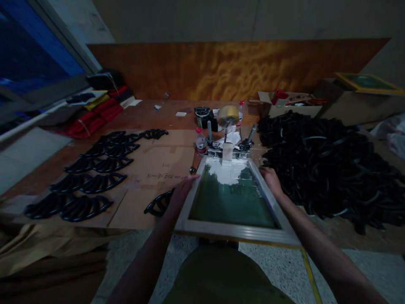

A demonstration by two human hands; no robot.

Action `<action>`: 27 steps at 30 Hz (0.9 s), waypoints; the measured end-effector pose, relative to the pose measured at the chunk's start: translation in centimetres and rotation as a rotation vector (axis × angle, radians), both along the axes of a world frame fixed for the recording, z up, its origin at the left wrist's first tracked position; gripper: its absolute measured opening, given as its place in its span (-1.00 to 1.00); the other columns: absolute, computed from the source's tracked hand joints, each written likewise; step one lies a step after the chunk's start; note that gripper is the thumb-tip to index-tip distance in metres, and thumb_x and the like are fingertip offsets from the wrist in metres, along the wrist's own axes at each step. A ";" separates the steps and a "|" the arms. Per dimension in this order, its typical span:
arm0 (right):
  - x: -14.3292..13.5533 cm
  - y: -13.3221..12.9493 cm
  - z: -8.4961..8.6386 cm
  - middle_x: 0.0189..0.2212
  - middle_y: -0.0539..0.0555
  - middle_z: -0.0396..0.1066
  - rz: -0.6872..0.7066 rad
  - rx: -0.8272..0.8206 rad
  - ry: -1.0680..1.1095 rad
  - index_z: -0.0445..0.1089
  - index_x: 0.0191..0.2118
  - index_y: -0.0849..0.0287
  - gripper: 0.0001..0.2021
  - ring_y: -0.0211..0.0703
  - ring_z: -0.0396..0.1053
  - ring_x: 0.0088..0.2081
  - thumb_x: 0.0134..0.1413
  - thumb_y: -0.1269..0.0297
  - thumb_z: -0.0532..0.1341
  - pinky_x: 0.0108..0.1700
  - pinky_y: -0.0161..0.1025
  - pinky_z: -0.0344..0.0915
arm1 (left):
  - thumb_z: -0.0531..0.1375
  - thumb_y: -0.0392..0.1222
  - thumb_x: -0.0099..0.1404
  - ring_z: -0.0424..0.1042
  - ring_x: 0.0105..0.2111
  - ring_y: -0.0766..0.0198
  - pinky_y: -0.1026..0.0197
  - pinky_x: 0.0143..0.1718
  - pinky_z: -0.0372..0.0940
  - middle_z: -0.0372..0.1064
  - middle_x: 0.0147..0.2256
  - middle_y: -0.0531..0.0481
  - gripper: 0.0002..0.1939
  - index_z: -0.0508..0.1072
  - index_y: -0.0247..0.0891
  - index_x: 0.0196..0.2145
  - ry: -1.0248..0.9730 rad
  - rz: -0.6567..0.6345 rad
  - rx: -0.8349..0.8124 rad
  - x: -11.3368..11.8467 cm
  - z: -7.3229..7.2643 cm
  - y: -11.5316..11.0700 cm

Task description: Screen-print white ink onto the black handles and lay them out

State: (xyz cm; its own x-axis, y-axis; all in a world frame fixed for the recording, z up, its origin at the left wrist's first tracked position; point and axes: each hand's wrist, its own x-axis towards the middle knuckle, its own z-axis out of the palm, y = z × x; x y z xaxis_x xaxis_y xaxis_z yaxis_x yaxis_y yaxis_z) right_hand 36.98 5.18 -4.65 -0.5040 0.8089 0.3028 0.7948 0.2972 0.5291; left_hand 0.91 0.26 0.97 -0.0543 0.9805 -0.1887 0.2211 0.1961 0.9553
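A screen-printing frame (183,219) with metal sides and green mesh (230,204) is in front of my body, its far end at a clamp stand (242,145). White ink (226,172) covers the mesh's far part, where a pale scraper (227,154) stands. My left hand (185,185) grips the frame's left side, with its fingertips at the edge. On the opposite side, my right hand (271,179) is closed at the frame's edge; its fingers are partly hidden. Left of my left hand, a black ribbed fan-shaped piece (160,202) lies on cardboard, partly covered by my forearm.
Rows of similar black pieces (85,207) lie on the cardboard (158,156) at left. A large heap of black pieces (319,164) fills the right. A bottle (201,141) and a dark tub (202,116) stand behind the frame. Red bundles (91,120) lie far left.
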 end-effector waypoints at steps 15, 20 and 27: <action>-10.3 1.8 3.4 -0.20 0.23 0.44 0.112 -0.707 0.374 0.41 -0.16 0.27 -0.79 -0.04 0.33 -0.10 0.12 0.52 0.09 -0.11 -0.24 0.23 | 0.25 0.03 0.17 0.37 0.12 0.03 0.07 0.16 0.21 0.43 0.08 -0.15 -0.34 0.34 -0.27 0.18 -0.076 0.058 -0.201 0.7 -7.6 -2.1; -8.4 0.3 3.3 -0.25 0.15 0.42 0.357 -0.796 0.415 0.40 -0.23 0.21 -0.78 -0.08 0.31 -0.17 0.00 0.56 0.13 -0.16 -0.25 0.20 | 0.24 0.03 0.19 0.34 0.15 0.06 0.10 0.16 0.21 0.39 0.12 -0.18 -0.34 0.31 -0.31 0.19 -0.107 0.045 -0.200 0.7 -7.8 -2.2; -9.1 -1.7 0.5 -0.23 0.24 0.38 0.397 -0.597 0.530 0.40 -0.17 0.28 -0.74 0.02 0.24 -0.13 0.04 0.58 0.07 -0.10 -0.13 0.22 | 0.27 0.08 0.14 0.46 0.00 0.05 0.09 0.04 0.32 0.49 0.00 -0.18 -0.28 0.30 -0.32 0.18 -0.157 0.038 -0.196 0.5 -8.7 -2.0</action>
